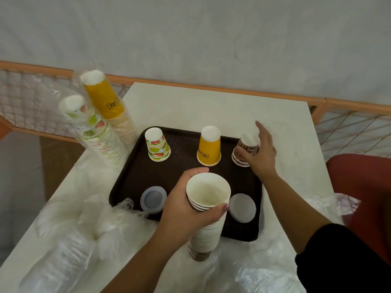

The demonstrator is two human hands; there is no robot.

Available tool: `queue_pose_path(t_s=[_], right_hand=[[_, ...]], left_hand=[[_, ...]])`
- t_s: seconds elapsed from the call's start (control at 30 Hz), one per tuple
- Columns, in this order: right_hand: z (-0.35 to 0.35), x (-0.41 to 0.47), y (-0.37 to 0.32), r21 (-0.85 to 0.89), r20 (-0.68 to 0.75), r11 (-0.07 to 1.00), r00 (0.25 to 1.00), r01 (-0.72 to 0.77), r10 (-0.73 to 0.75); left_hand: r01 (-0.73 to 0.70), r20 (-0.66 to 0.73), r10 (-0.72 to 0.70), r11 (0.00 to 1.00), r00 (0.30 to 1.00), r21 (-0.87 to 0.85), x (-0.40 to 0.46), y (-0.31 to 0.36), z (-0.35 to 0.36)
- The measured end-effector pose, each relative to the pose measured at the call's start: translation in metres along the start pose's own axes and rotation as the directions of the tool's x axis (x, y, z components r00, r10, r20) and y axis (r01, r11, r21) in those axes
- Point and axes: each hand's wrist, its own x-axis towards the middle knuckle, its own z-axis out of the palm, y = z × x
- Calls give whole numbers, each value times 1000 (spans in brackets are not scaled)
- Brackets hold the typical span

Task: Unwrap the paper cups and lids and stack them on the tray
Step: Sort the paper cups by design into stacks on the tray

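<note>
A dark brown tray (131, 182) lies on the white table. Upside down on it stand a fruit-print cup (157, 144), a yellow cup (209, 146) and a short stack of brown-patterned cups (243, 153). My right hand (261, 153) holds that brown stack from the right side, thumb on its front. My left hand (186, 210) grips a tall stack of brown-patterned cups (208, 210), mouth up, over the tray's near edge. Two plastic lids sit on the tray: a bluish lid (153, 198) at the left and a white lid (242, 207) at the right.
Two wrapped stacks lean at the tray's far left: a fruit-print stack (95, 132) and a yellow stack (108, 104). Crumpled clear plastic wrap (84, 225) and a sleeve of lids (57, 265) cover the near table. A red chair (364, 187) stands at the right, netted railing behind.
</note>
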Motion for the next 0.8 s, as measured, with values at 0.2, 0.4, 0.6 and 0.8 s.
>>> queue_pose_path(t_s=[0.2,0.4,0.6,0.8], right_hand=[[-12,-17,-43,-33,-39,986,986,163,-164],[-73,-67,-151,111,681,934,658,340,-320],[-74,-95,-154,-137,755,834,602,534,-261],[-77,-100,-155,-124,684,813,643,569,-345]], left_hand=[[-17,8,17,999,1000,-50,-4,4,2],[-12,-33,9,997,999,-77,-6,-1,7],[-23,-54,21,999,998,-36,-7,-5,13],[-40,-53,37,997,998,-60,-10,-4,14]])
